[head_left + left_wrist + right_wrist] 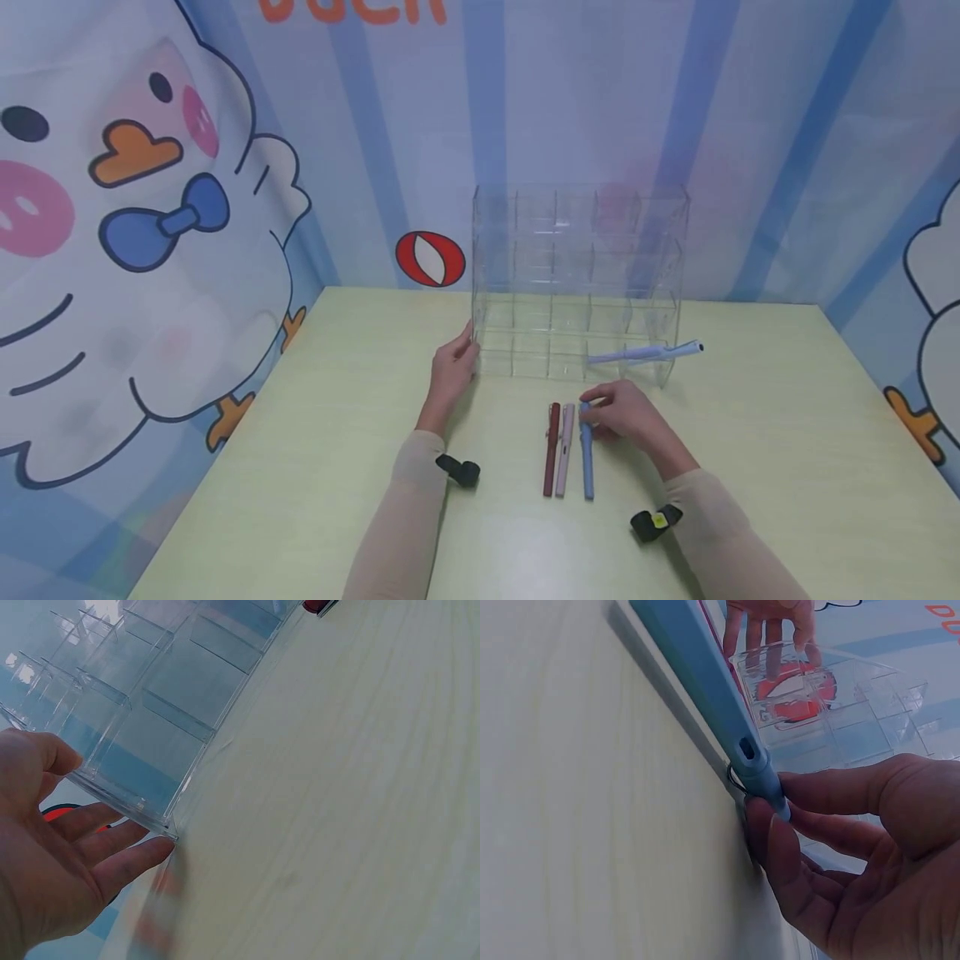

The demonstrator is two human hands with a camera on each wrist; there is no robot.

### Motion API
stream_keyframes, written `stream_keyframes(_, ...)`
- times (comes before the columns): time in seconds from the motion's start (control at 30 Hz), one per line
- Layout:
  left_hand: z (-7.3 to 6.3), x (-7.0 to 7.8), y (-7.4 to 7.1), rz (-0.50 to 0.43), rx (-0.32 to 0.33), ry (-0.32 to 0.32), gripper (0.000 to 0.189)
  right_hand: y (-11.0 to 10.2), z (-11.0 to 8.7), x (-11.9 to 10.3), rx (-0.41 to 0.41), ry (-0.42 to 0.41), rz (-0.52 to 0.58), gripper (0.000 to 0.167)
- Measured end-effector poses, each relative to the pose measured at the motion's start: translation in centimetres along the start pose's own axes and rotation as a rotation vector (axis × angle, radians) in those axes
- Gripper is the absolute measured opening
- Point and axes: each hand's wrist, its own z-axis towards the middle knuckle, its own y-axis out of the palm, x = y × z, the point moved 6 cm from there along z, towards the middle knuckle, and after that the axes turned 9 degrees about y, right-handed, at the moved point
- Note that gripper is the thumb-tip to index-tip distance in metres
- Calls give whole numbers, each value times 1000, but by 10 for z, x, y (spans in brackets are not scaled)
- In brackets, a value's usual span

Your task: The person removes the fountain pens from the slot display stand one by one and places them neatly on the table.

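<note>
With thumb and fingers my right hand [628, 412] pinches the far end of a blue pen [588, 467]. The right wrist view shows that grip close up, on the end beyond the small slot in the blue barrel [705, 682]. Beside it lie a pale pink pen [564, 454] and a dark red pen [551, 458], roughly parallel. My left hand [452, 367] holds the lower left side of a clear compartment rack [532, 340]; in the left wrist view its thumb and fingers [135, 862] are on either side of the side panel.
Two light-coloured pens [647, 353] lie slantwise at the rack's lower right, their ends sticking out past its side. Behind the pale table [300, 467] hangs a printed cloth backdrop [420, 125] with cartoon birds, close to the rack's back.
</note>
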Motion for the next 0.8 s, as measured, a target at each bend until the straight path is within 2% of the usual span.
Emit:
stream_keyframes(0.27,0,-1,0,2,-1,11,45,-2,-1,-1,12,-8,-48,38)
stream_keyframes(0.53,0,0,0,-3,-3,2,45,-1,-3,-1,8,25,-53,36)
stream_keyframes(0.8,0,1,0,-2,-1,3,46,2,-1,-1,24,18,-50,37)
